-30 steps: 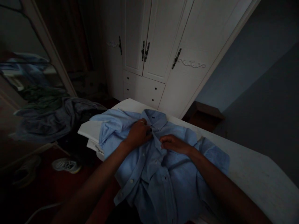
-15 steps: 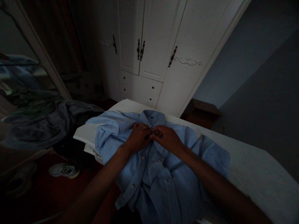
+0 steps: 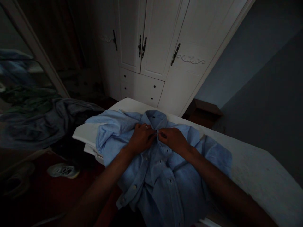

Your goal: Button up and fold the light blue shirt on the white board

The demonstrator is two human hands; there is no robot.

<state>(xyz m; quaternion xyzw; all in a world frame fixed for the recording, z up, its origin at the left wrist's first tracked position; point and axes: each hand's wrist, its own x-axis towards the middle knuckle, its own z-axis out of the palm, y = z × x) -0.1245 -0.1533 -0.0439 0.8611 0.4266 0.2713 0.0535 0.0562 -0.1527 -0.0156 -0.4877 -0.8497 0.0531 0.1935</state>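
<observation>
Head view: blue shirt [image 3: 151, 176] lies front up on the white counter [image 3: 255, 170], collar [image 3: 158, 119] at far end, front hanging open below the hands. Left hand [image 3: 143, 138], ring [image 3: 146, 127] on a finger, is curled nearly closed, fingertips pinching the shirt front just below the collar. Right hand [image 3: 171, 138] is narrow too, thumb and fingers pinching the opposite front edge; fingertips of both hands nearly meet. Exact bit of cloth between them too dark to tell. Button [image 3: 134, 187] shows on the shirt's left front strip, buttonhole [image 3: 170, 181] on the right one. Past the shirt: white wardrobe [image 3: 175, 72] with dark handles. Left of the shirt: grey cloth [image 3: 47, 123], beside green cloth [image 3: 28, 101]. Lower, also left of the shirt: shoe [image 3: 63, 171] on red floor [image 3: 59, 195].
</observation>
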